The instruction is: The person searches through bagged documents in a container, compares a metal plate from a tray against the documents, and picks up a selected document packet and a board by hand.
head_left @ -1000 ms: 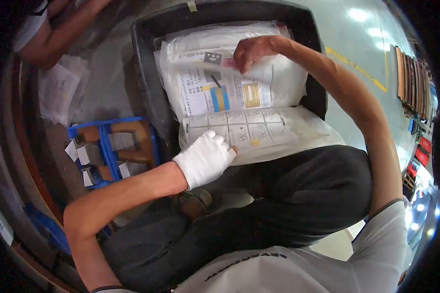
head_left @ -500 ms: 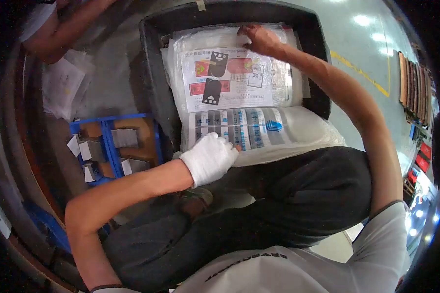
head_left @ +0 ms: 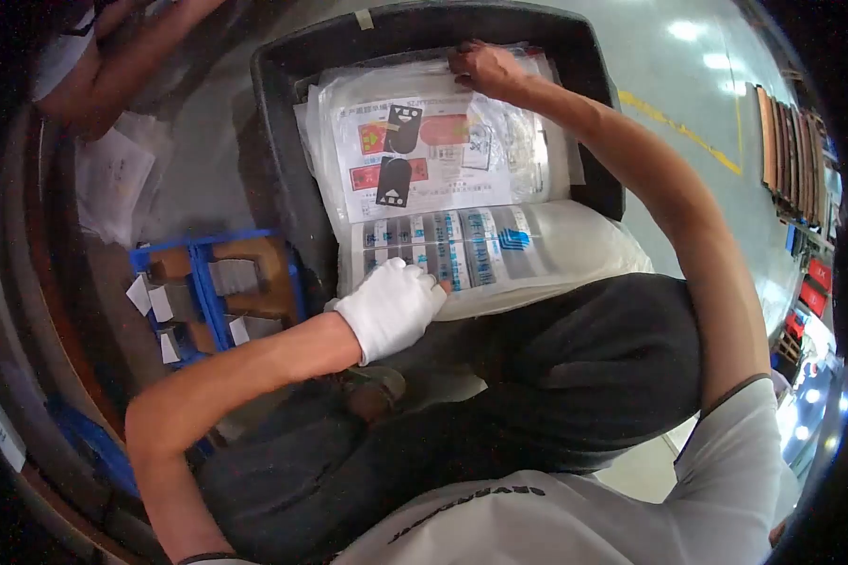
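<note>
A stack of clear plastic bags (head_left: pixel 565 240) lies in a black bin (head_left: pixel 605 141) before my knees. The near part of the top bag carries blue print and grey stripes. Beneath the film on the far part shows a printed paper sheet (head_left: pixel 443 193) with red patches, and two dark grey cut-out plates (head_left: pixel 394 181) lie over it. My left hand (head_left: pixel 391 306), in a white glove with a bare fingertip, is closed on the near edge of the printed bag. At the far edge of the stack, my bare right hand (head_left: pixel 488 71) has its fingers curled on the plastic; its fingertips are partly hidden.
Blue divided trays (head_left: pixel 198 247) with grey and white pieces stand left of the bin. Behind them lie bagged papers (head_left: pixel 118 174). Another person's arm (head_left: pixel 127 66) reaches in at upper left. Brown panels (head_left: pixel 790 155) stand in a row at far right.
The whole view has shifted slightly, moving the bin a little to the left in it. Both hands keep nearly the same places on the plastic.
</note>
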`<state>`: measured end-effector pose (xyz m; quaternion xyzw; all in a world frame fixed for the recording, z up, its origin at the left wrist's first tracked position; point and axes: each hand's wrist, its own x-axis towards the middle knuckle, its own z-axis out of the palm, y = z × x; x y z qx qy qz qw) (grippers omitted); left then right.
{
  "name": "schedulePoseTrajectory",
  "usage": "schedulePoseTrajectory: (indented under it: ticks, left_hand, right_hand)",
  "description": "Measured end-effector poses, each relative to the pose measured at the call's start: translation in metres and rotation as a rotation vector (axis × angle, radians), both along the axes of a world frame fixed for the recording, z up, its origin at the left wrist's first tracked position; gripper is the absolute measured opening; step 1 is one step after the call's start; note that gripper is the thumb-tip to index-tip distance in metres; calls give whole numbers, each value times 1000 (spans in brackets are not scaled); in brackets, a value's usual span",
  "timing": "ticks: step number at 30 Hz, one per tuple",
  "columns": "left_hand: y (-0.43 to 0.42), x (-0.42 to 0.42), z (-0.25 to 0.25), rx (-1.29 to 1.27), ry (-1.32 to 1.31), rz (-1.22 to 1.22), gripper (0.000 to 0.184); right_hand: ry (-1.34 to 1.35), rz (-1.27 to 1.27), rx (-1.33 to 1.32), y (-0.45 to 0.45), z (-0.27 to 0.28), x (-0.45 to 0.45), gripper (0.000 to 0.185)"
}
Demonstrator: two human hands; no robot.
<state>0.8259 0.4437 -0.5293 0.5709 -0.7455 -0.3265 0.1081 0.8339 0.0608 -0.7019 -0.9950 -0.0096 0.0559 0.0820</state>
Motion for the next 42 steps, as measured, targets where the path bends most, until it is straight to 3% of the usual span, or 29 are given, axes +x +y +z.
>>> schedulePoseTrajectory:
  ticks: [2, 5, 12, 14, 17, 26, 35, 42]
  left_hand:
    - [-2, 1, -4, 20, 24, 3, 29]
    - [-1, 1, -4, 15, 41, 12, 29]
    - [-2, -1, -2, 13, 36, 4, 29]
    - [-2, -3, -2, 3, 27, -4, 30]
    - [0, -2, -3, -15, 35, 1, 31]
    - [2, -4, -1, 1, 15, -1, 33]
    - [4, -4, -4, -38, 41, 16, 31]
    - [4, -5, -5, -33, 36, 19, 32]
  right_hand:
    - [-144, 129, -34, -3, -3, 3, 29]
    - [-152, -14, 97, -3, 6, 4, 20]
    - [-100, -60, 152, 6, 10, 6, 23]
    - [32, -108, 175, 7, 13, 6, 25]
    - [-111, -27, 242, 10, 5, 3, 28]
    - [105, -81, 197, 14, 27, 0, 35]
    - [-71, 55, 264, 0, 3, 0, 35]
    - [10, -25, 196, 5, 8, 0, 35]
